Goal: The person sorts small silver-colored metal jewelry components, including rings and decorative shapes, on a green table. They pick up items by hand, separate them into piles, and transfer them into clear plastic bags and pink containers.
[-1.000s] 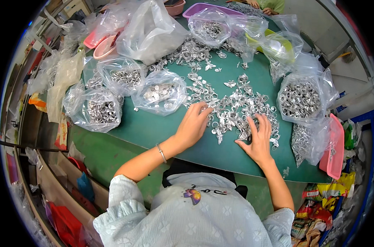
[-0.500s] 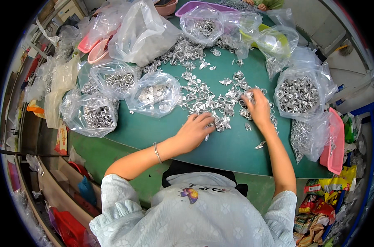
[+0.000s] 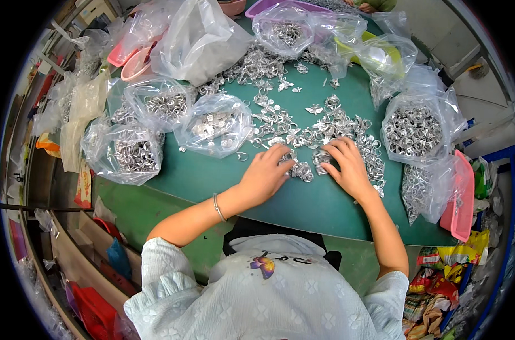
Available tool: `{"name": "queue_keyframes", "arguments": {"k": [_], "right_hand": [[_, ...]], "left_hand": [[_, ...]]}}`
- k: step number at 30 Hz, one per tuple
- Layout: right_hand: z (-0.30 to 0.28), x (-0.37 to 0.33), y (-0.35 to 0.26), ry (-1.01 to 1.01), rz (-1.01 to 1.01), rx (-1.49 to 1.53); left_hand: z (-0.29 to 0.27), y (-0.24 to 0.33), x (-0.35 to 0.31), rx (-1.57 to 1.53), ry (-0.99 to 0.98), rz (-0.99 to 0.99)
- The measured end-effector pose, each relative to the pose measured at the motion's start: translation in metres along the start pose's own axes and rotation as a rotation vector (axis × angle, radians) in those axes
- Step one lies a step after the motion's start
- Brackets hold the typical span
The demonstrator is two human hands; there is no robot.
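Silver-coloured metal rings [image 3: 342,126] and small flat ornaments are spread in a loose pile on the green tabletop before me. At the pile's near left edge rests my left hand [image 3: 265,174], fingers apart and curved against a small cluster of rings [image 3: 300,170]. Across a narrow gap, my right hand [image 3: 348,168] lies over the pile's near side, its fingers spread and bent, with a few rings [image 3: 321,158] beside the thumb and fingertips. Both hands touch pieces without visibly gripping any; what lies under the palms is hidden. A winged silver ornament [image 3: 313,109] sits beyond them.
Clear plastic bags of rings stand left [image 3: 134,154] and right [image 3: 413,130]. Another bag [image 3: 213,126] holds flat discs. A pink tray [image 3: 462,198] lines the right edge. At the back are a larger ring heap [image 3: 257,67], a purple tray [image 3: 263,7] and another person's hand [image 3: 366,8].
My right hand has moved nearer to me and slightly left, toward my left hand. Rings under it have shifted, and the pile's near edge has changed shape. My left hand has hardly moved.
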State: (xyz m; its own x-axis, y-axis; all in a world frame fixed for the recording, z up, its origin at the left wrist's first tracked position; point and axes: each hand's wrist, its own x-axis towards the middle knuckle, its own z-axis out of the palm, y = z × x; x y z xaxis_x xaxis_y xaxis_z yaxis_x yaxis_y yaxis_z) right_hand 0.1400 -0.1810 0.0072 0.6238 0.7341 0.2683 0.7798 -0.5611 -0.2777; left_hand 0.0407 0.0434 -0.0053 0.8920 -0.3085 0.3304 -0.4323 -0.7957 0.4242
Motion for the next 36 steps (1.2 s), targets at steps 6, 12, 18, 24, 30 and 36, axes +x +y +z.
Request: {"name": "queue_keyframes", "arguments": {"k": [6,12,18,24,30,36], "right_hand": [[-0.019,-0.020,-0.004,0.049,0.142,-0.111],[-0.016,-0.018,-0.038,0.225,0.152,0.072],[0.005,-0.006,-0.045,0.075,-0.008,0.105],[-0.014,-0.013,-0.028,0.170,0.279,0.148],[-0.026,-0.017,-0.056,0.034,0.279,0.568],[-0.020,0.004,-0.067,-0.079,0.185,0.629]], "left_hand": [[-0.002,-0.014,-0.023,-0.124,0.053,-0.076],[-0.019,0.013,-0.033,0.077,0.182,-0.217],[-0.010,0.009,-0.047,-0.078,0.213,-0.262],[-0.012,0.046,-0.055,-0.444,0.276,-0.349],[-0.008,0.059,-0.056,-1.729,0.091,-0.747],[0.006,0.056,-0.066,-2.224,-0.062,-0.910]]}}
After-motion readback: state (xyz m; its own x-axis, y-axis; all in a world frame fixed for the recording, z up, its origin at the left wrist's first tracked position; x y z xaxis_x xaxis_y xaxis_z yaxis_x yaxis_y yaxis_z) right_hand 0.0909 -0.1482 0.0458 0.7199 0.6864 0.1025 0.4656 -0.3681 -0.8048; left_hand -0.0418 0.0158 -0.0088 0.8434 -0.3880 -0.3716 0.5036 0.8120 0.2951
